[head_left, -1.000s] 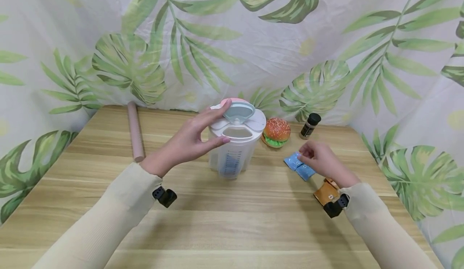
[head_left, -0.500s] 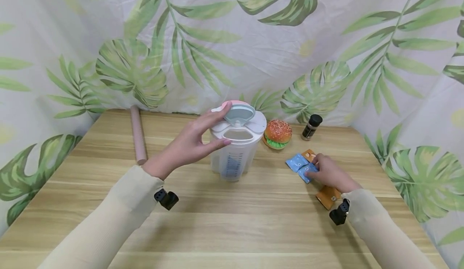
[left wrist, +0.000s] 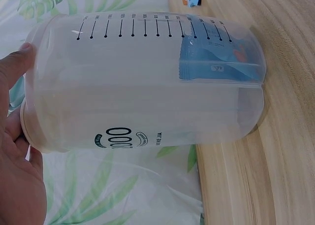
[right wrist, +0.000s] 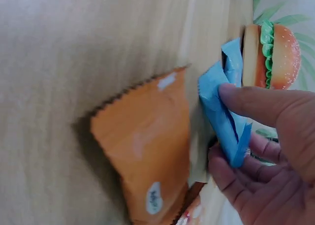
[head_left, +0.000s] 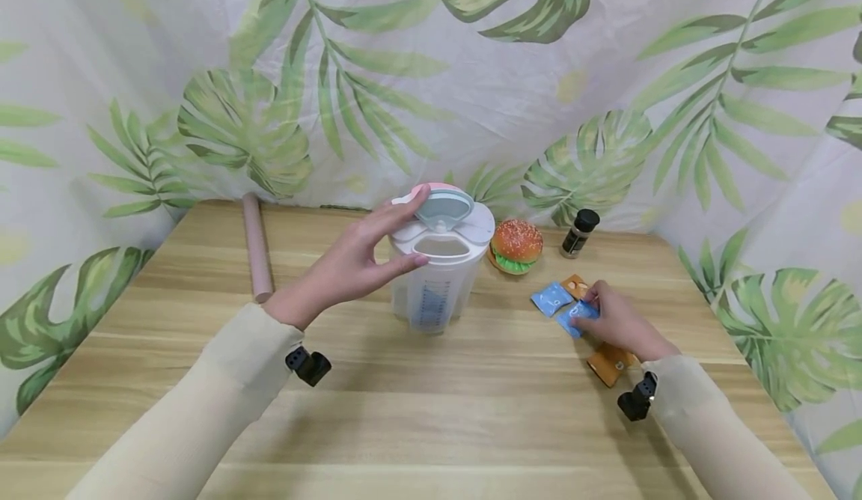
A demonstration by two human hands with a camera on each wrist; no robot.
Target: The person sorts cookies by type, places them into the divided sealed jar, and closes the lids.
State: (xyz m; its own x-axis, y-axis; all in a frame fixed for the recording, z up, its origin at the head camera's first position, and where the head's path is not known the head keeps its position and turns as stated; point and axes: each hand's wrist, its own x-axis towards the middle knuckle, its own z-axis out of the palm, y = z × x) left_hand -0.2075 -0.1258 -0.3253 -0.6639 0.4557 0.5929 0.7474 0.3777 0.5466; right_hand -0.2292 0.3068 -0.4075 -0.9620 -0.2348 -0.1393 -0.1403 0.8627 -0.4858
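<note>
A clear plastic storage canister [head_left: 431, 302] with measuring marks stands on the table, its grey flip cap [head_left: 446, 208] raised and the pour opening uncovered. My left hand [head_left: 357, 264] grips the canister's lid from the left. In the left wrist view a blue packet [left wrist: 216, 60] shows inside the canister, at its bottom. My right hand [head_left: 616, 324] pinches a small blue packet [right wrist: 221, 116] between thumb and fingers. Just left of it lies another blue packet [head_left: 551, 299], with an orange packet [head_left: 575, 286] behind. Nearer the right wrist is a second orange packet [right wrist: 147, 141].
Behind the packets sit a toy hamburger [head_left: 517, 245] and a black-capped bottle [head_left: 579, 234]. A pinkish roll [head_left: 257, 249] lies at the left of the wooden table [head_left: 404, 425]. Leaf-patterned cloth [head_left: 377, 73] hangs along the back and sides.
My right hand has come down onto the blue packet, pinched it and shifted slightly right, bringing the rear orange packet into sight. My left hand has stayed on the lid.
</note>
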